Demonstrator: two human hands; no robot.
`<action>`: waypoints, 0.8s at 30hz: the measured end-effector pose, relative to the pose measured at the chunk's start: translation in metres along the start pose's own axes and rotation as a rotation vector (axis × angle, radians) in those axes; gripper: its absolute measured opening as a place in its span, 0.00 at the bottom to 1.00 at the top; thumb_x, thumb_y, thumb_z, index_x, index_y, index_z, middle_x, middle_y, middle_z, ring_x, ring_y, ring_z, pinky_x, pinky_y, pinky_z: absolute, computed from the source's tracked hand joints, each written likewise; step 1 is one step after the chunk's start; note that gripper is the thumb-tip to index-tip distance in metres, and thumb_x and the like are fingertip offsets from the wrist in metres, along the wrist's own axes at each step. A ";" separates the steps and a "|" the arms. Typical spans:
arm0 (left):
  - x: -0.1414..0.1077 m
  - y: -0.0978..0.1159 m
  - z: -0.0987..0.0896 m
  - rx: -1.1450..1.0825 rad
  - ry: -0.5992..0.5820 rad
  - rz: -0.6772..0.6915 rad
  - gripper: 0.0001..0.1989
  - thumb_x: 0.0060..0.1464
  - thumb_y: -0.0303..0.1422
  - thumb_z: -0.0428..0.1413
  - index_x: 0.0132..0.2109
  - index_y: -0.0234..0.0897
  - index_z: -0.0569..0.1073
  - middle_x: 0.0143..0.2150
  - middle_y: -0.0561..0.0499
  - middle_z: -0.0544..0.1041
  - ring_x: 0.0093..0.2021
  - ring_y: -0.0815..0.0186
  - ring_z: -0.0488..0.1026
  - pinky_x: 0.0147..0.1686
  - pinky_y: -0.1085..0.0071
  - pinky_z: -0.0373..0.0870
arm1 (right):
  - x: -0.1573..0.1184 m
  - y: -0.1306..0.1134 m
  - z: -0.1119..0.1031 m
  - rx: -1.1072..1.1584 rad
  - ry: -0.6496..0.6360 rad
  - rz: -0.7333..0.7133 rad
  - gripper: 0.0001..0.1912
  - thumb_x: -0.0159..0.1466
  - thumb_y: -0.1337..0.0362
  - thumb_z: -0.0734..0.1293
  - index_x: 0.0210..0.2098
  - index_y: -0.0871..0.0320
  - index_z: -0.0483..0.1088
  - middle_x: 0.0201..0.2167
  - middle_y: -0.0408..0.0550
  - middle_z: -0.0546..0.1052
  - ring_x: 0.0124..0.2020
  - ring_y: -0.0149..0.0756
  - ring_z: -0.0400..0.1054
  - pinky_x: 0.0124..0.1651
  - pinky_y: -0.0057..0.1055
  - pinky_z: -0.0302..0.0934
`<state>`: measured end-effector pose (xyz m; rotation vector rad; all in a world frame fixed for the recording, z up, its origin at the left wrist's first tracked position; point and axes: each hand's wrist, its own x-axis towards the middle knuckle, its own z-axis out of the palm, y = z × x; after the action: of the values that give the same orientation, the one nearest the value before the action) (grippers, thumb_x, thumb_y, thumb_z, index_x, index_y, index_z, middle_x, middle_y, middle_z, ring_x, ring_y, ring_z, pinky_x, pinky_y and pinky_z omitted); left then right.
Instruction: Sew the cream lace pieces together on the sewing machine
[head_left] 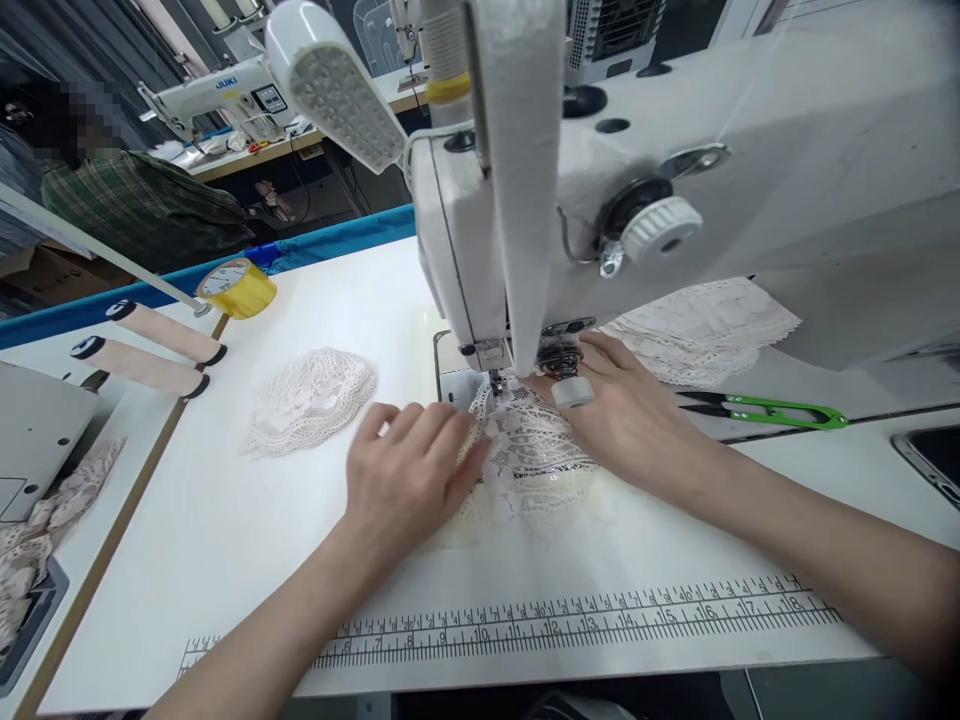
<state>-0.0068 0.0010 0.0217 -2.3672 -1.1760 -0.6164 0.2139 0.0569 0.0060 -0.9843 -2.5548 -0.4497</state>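
A piece of cream lace (536,440) lies under the needle and presser foot (496,382) of a white sewing machine (480,250). My left hand (409,460) is at its left edge, fingers curled and thumb reaching over the lace, closed on that edge. To the right of the foot, my right hand (622,405) rests flat on the lace with fingers stretched toward the needle. The thread tension dial (572,391) and machine head hide part of those fingers. Another lace piece (311,400) lies to the left, apart from my hands.
Green-handled thread snips (784,411) and stacked lace (705,330) lie right of my right hand. Yellow tape (238,287) and two thread cones (142,368) are at left. A printed ruler (555,628) runs along the front. A person in plaid (142,210) sits beyond.
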 end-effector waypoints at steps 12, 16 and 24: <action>-0.010 -0.027 0.006 0.051 -0.217 -0.199 0.17 0.65 0.31 0.48 0.59 0.34 0.69 0.44 0.45 0.80 0.34 0.61 0.77 0.35 0.63 0.67 | -0.008 -0.014 -0.009 0.132 0.085 -0.128 0.23 0.60 0.82 0.55 0.40 0.59 0.77 0.39 0.48 0.81 0.46 0.39 0.71 0.58 0.42 0.60; -0.009 -0.014 0.012 -0.052 -0.287 -0.164 0.27 0.65 0.40 0.49 0.65 0.31 0.59 0.58 0.39 0.74 0.59 0.50 0.70 0.60 0.48 0.59 | -0.010 -0.022 -0.005 0.169 0.079 -0.132 0.23 0.60 0.81 0.56 0.44 0.58 0.77 0.44 0.47 0.80 0.45 0.37 0.72 0.58 0.40 0.59; -0.004 -0.004 0.012 -0.216 -0.177 0.080 0.16 0.62 0.33 0.53 0.55 0.32 0.71 0.47 0.43 0.78 0.48 0.59 0.75 0.54 0.59 0.70 | -0.010 -0.023 -0.003 0.191 0.066 -0.128 0.21 0.65 0.79 0.55 0.43 0.59 0.76 0.44 0.47 0.80 0.43 0.37 0.72 0.61 0.42 0.56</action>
<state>-0.0096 0.0077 0.0102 -2.6841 -1.1304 -0.5395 0.2058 0.0341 0.0004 -0.7297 -2.5545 -0.2615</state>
